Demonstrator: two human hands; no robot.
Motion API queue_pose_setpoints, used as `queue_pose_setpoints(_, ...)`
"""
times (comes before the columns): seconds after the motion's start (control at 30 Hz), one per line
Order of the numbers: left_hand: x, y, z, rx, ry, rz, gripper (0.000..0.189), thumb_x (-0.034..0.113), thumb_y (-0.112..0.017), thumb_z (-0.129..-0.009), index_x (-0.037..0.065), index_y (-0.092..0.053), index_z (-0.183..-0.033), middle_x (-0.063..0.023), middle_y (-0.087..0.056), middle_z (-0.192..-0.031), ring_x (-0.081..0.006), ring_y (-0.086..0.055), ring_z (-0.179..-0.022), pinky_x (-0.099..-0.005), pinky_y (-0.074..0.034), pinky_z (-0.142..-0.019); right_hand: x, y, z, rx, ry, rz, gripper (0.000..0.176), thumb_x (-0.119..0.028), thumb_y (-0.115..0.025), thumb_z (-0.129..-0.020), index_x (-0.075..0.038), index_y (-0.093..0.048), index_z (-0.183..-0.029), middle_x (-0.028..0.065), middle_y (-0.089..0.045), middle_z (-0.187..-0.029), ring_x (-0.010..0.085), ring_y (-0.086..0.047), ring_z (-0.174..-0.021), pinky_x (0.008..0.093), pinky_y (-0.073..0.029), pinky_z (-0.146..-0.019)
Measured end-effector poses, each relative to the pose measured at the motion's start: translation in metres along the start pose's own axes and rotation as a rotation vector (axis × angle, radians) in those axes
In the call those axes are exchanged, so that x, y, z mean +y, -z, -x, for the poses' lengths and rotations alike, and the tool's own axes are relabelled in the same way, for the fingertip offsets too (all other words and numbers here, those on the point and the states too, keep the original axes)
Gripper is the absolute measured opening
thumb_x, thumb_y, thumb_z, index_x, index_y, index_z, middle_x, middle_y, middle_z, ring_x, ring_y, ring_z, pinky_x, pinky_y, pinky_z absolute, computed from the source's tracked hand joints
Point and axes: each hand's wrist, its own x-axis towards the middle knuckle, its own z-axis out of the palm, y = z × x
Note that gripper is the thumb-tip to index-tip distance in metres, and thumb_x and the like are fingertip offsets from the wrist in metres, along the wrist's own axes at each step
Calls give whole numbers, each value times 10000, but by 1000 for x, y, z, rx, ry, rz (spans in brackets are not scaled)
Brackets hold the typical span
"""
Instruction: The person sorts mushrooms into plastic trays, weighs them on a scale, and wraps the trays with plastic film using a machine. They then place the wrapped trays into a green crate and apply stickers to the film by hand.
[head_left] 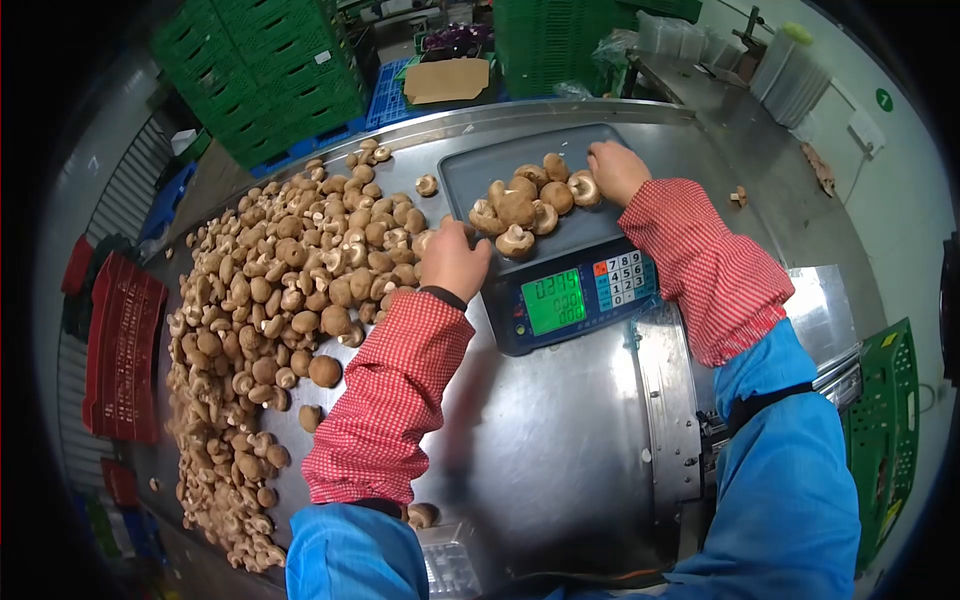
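Note:
Several brown shiitake mushrooms [516, 207] lie on the grey plate [590, 228] of a digital scale. My left hand [455, 262] is at the plate's left edge, beside the mushroom pile [290, 250]. Its fingers are bent and closed; whatever they may hold is hidden. Over the plate's far right side, my right hand [617, 172] has its fingers curled together near a mushroom with a pale underside [583, 187]. Whether anything is in its fingertips cannot be seen. The scale's green display [554, 301] is lit, next to a white keypad [626, 277].
The pile covers the left side of the metal table [540, 430]. One mushroom [426, 185] lies apart by the scale. A clear plastic box [450, 560] sits at the near edge. Green crates [265, 75] stand beyond; a red crate [122, 345] is at left, another green crate [882, 440] at right.

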Motion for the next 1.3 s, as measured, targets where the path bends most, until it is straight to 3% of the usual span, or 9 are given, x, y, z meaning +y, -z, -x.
queue_pose_setpoints(0.07, 8, 1, -14, -94, 36, -166, 394, 302, -625, -770, -48, -666, -947, -250, -669, -878, -373, -655, -877, -420, -515, -794, 41, -47, -15, -21, 15, -145, 276, -185, -506, -893, -8, -623, -1070, 139, -608, -755, 312, -622, -700, 411, -517, -667)
queue_pose_setpoints(0.17, 3, -3, -36, -145, 97, -241, 402, 294, -628, -758, -41, -671, -975, -253, -670, -898, -372, -655, -893, -418, -514, -819, 12, 10, -5, -553, -424, -701, 269, -199, -480, -911, -13, -631, -1034, 67, -571, -633, 178, -584, -539, 318, -483, -486)
queue_pose_setpoints(0.27, 17, 5, -41, -255, 177, -283, 393, 256, -588, -781, 16, -669, -1080, -241, -648, -1081, -359, -628, -1033, -423, -500, -885, 24, 5, 0, -614, -462, -921, 281, -205, -493, -893, 29, -641, -942, 76, -595, -668, 134, -532, -459, 286, -428, -385)
queue_pose_setpoints(0.63, 4, 3, 1, -38, -56, 176, 263, 184, -618, -753, -49, -547, -851, -217, -630, -786, -363, -645, -750, -418, -522, -695, 6, 39, 61, -410, -571, -914, 283, -177, -491, -888, 78, -615, -893, 95, -571, -600, 151, -528, -411, 272, -449, -366)
queue_pose_setpoints(0.77, 7, 35, 82, -235, 54, 563, 182, 54, -595, -799, -51, -496, -911, -122, -597, -712, -164, -609, -518, -298, -494, -438, -41, 78, 130, -436, -560, -948, 254, -123, -462, -896, 87, -600, -862, 109, -588, -613, 167, -568, -429, 298, -479, -380)
queue_pose_setpoints(0.97, -41, 30, 213, -524, 255, 620, 174, 38, -586, -814, -36, -463, -913, -125, -576, -754, -168, -611, -536, -300, -501, -441, -113, 90, 276, -591, -662, -869, 265, -108, -407, -904, 105, -562, -928, 176, -625, -655, 218, -627, -470, 336, -507, -430)
queue_pose_setpoints(1.13, -97, -10, 290, -810, 247, 414, 312, 166, -645, -803, -31, -545, -1022, -189, -639, -890, -285, -639, -881, -358, -518, -762, -158, 72, 395, -590, -765, -815, 268, -124, -409, -924, 93, -564, -950, 184, -619, -670, 241, -625, -474, 352, -518, -464)
queue_pose_setpoints(1.23, -68, 3, 304, -982, 159, 172, 220, 48, -629, -836, -47, -536, -1011, -111, -648, -781, -160, -644, -605, -281, -541, -556, -172, 58, 458, -583, -845, -825, 252, -116, -403, -939, 78, -561, -968, 175, -622, -692, 231, -629, -489, 345, -519, -464)
queue_pose_setpoints(1.3, -68, -7, 310, -1064, 134, 184, 237, 46, -638, -828, -48, -556, -1029, -109, -658, -784, -155, -649, -620, -282, -539, -563, -178, 50, 498, -573, -921, -879, 239, -102, -394, -954, 66, -560, -993, 158, -628, -715, 198, -637, -511, 321, -521, -457)
